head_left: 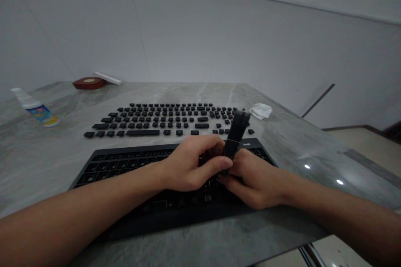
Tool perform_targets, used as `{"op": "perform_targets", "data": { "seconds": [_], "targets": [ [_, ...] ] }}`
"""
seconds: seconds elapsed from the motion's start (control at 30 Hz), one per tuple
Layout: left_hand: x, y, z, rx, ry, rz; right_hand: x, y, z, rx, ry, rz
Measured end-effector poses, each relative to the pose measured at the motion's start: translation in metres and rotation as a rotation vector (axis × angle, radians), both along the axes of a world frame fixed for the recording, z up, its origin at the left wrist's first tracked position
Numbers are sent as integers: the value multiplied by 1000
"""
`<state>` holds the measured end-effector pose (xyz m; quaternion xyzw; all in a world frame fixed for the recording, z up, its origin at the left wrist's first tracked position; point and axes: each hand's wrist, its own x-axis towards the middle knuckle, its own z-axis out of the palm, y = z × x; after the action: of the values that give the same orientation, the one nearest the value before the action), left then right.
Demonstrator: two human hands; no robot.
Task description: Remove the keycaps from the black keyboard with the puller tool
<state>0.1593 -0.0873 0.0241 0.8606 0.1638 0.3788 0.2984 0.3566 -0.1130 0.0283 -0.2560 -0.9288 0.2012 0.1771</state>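
Observation:
Pinched between the thumb and fingers of my left hand [196, 164] is a dark, brush-like bundle [235, 133] with a ragged upper end and a thin pale band around its middle. It tilts up and to the right. My right hand [250, 177] is closed at the lower end of this bundle, its fingertips partly hidden. Both hands are above a black keyboard base [106, 169] whose keycaps are off, at least over the part that shows. My forearms and hands cover much of the base.
Loose black keycaps [142, 132] lie in rows behind the base. A crumpled white cloth [261, 111] is at the right, a spray bottle [40, 112] at the left. Farther back are a red-brown box [89, 84] and a white strip [108, 78]. The grey table [300, 200] ends at the right.

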Motion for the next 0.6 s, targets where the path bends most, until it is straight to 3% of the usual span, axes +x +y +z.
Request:
{"op": "perform_targets", "data": {
  "seconds": [0.2,0.6],
  "targets": [
    [-6,8,-1,-83,6,-66,-5,2,-4,-68,39,-26],
    [-9,19,-9,-243,33,-192,-5,1,-11,-28,47,-38]
  ]
}}
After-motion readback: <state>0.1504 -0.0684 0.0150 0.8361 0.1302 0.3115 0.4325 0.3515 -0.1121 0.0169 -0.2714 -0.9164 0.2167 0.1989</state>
